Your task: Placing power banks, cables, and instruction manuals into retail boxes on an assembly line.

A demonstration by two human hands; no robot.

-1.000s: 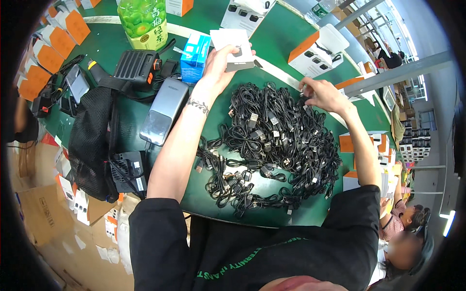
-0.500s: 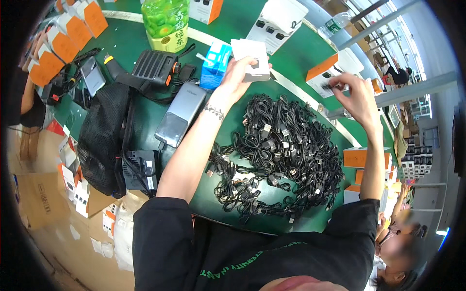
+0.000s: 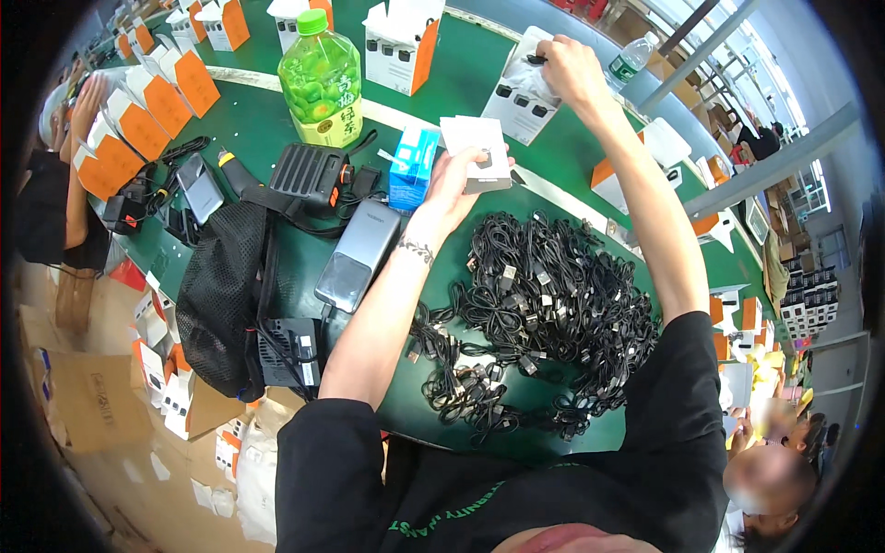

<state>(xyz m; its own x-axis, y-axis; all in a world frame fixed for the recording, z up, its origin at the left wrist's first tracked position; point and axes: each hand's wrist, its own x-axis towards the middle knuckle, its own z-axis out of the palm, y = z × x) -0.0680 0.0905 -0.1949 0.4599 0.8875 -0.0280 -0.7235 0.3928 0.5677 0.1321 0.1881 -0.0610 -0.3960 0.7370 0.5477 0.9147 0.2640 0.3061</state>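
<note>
My left hand (image 3: pixel 448 192) is closed around a small stack of white booklets (image 3: pixel 473 140), its thumb across the printed front. My right hand (image 3: pixel 573 72) reaches out over an open white box (image 3: pixel 522 109) with pictures of black devices on its side. Its fingers pinch a small black thing (image 3: pixel 536 60) at the box's mouth; the fingers partly hide it, so its kind is unclear. Between my forearms lies a large heap of coiled black USB cables (image 3: pixel 562 313). A small blue carton (image 3: pixel 412 168) stands just left of my left hand.
A green drink bottle (image 3: pixel 320 88), a black speaker-like device (image 3: pixel 309 173), a grey power bank (image 3: pixel 359 256) and a black mesh bag (image 3: pixel 221 300) are on the left. Open white-and-orange boxes (image 3: pixel 166 103) line the far left. Another box (image 3: pixel 403 51) stands behind. Co-workers sit at both sides.
My right hand has moved from the box at the right, up and left to the open box farther back. My left hand keeps hold of the booklets. The view has shifted slightly.
</note>
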